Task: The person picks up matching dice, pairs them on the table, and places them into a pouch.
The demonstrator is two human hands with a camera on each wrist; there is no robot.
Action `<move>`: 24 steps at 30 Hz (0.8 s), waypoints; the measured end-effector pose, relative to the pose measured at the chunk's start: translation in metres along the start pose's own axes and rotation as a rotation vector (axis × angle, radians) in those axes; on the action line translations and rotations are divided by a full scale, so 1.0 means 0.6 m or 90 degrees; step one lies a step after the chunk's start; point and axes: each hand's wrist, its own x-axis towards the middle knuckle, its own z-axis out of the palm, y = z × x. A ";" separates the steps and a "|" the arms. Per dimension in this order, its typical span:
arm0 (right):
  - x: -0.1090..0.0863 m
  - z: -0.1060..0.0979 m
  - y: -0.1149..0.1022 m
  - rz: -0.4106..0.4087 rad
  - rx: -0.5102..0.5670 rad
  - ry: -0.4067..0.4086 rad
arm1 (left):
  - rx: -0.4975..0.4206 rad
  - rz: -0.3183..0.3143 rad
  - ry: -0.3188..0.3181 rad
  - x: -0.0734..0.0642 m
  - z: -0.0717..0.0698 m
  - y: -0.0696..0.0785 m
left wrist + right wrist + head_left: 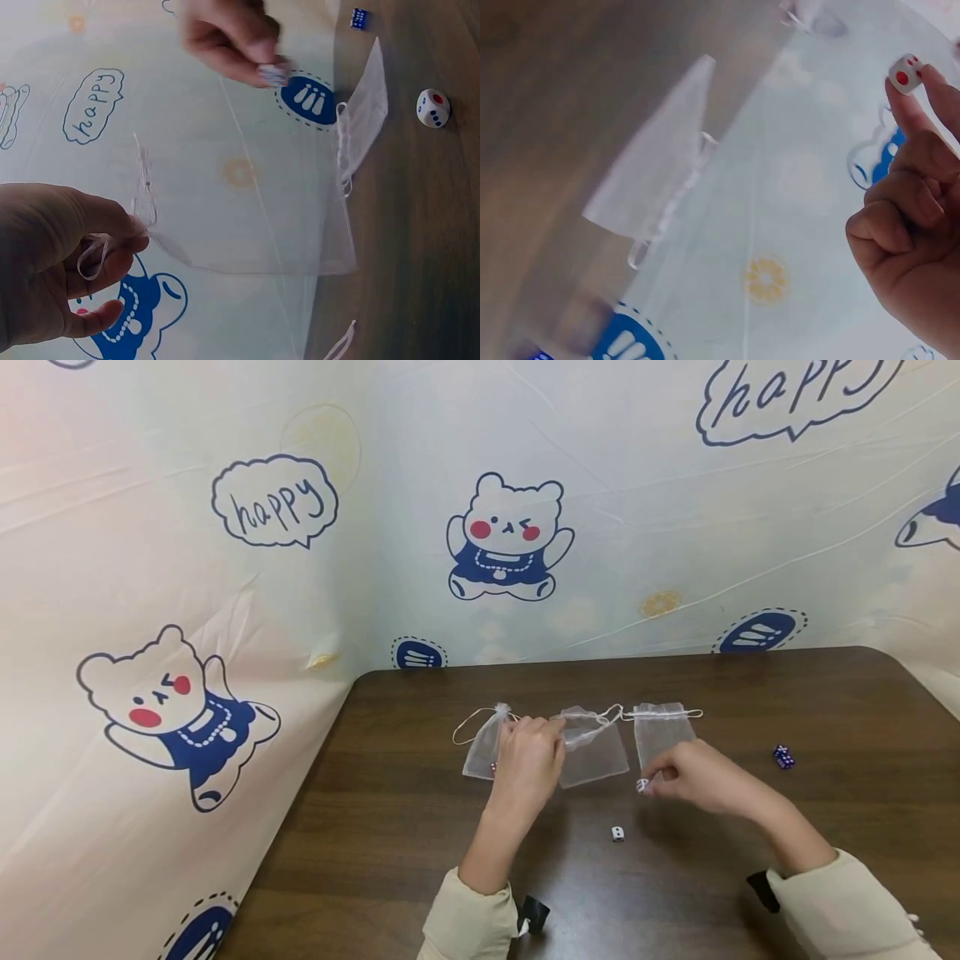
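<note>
My left hand (527, 760) pinches the drawstring mouth of the middle sheer white pouch (596, 760) between thumb and fingers. In the left wrist view that see-through pouch (255, 247) spreads out from the fingertips, a loop of cord hanging by the fingers. A white die (905, 73) with red and dark dots is pinched between thumb and index finger of my right hand (911, 202), its other fingers curled in. From the head view, the right hand is just in front of the right-hand pouch (654, 735). Another white die (618, 833) lies on the table between the wrists.
A third sheer pouch (482, 750) lies to the left, partly behind the left hand, with a small red die (493, 767) showing through. Blue dice (783, 757) sit on the brown table (360, 827) at the right. A printed cloth (360, 568) hangs behind.
</note>
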 end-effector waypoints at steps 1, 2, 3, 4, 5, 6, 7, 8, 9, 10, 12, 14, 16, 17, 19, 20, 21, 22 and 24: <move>-0.002 -0.007 -0.005 0.004 0.007 0.011 | 0.001 0.000 -0.001 0.000 0.000 0.000; -0.004 -0.013 -0.010 0.004 0.011 0.021 | 0.002 0.001 -0.002 0.000 0.001 0.000; -0.006 -0.018 -0.015 0.001 0.015 0.033 | 0.004 0.002 -0.004 -0.001 0.002 0.001; -0.008 -0.023 -0.020 0.000 0.016 0.045 | 0.007 0.004 -0.006 -0.001 0.002 0.001; -0.010 -0.028 -0.025 0.000 0.020 0.057 | 0.008 0.006 -0.008 -0.001 0.002 0.002; -0.012 -0.031 -0.030 -0.005 0.022 0.072 | 0.010 0.008 -0.010 -0.001 0.003 0.003; -0.013 -0.034 -0.035 -0.011 0.024 0.087 | 0.011 0.010 -0.013 -0.001 0.003 0.005; -0.015 -0.036 -0.039 -0.021 0.023 0.102 | 0.013 0.012 -0.016 -0.001 0.003 0.006; -0.015 -0.038 -0.043 -0.032 0.019 0.121 | 0.015 0.014 -0.019 -0.002 0.003 0.007; -0.016 -0.038 -0.047 -0.046 0.017 0.139 | 0.018 0.016 -0.023 -0.002 0.004 0.009; -0.015 -0.038 -0.053 -0.081 0.009 0.180 | 0.022 0.019 -0.031 -0.002 0.005 0.012; -0.014 -0.037 -0.058 -0.119 0.001 0.217 | 0.028 0.023 -0.040 -0.003 0.006 0.015; -0.011 -0.036 -0.063 -0.147 -0.004 0.247 | 0.031 0.028 -0.047 -0.003 0.005 0.019; -0.009 -0.035 -0.065 -0.157 -0.006 0.261 | 0.032 0.031 -0.049 -0.003 0.004 0.021; -0.006 -0.034 -0.069 -0.167 -0.005 0.274 | 0.036 0.039 -0.051 -0.004 0.005 0.024; -0.004 -0.033 -0.070 -0.170 -0.006 0.279 | 0.038 0.043 -0.051 -0.003 0.005 0.026; -0.002 -0.031 -0.071 -0.171 -0.009 0.282 | 0.039 0.046 -0.051 -0.003 0.004 0.027; 0.000 -0.030 -0.071 -0.171 -0.013 0.285 | 0.041 0.049 -0.050 -0.003 0.004 0.028; 0.003 -0.026 -0.071 -0.168 -0.030 0.290 | 0.042 0.054 -0.053 -0.003 0.004 0.031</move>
